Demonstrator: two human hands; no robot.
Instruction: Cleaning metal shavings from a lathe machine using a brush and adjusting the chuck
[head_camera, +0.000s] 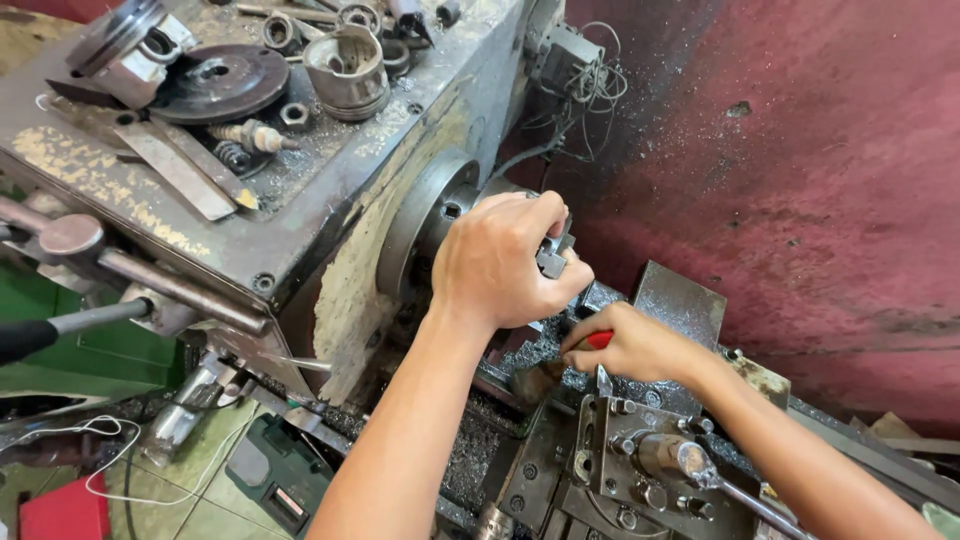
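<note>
Filling the left and centre: a worn grey lathe (300, 210), headstock top littered with a piston (347, 68), a dark pulley disc (222, 80) and nuts. Gripping the chuck (425, 225) at centre, fingers curled tight over it: left hand (505, 258). Just near and right, pinching a small red-handled brush (560, 368) (bristles touching shavings): right hand (632, 345), above the tool post (640, 455).

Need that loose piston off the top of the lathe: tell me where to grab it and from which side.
Grip the piston around its ringed round crown, coming from above and the left. It lies tilted on the headstock top, crown uppermost, with the pulley disc crowding its right side.
</note>
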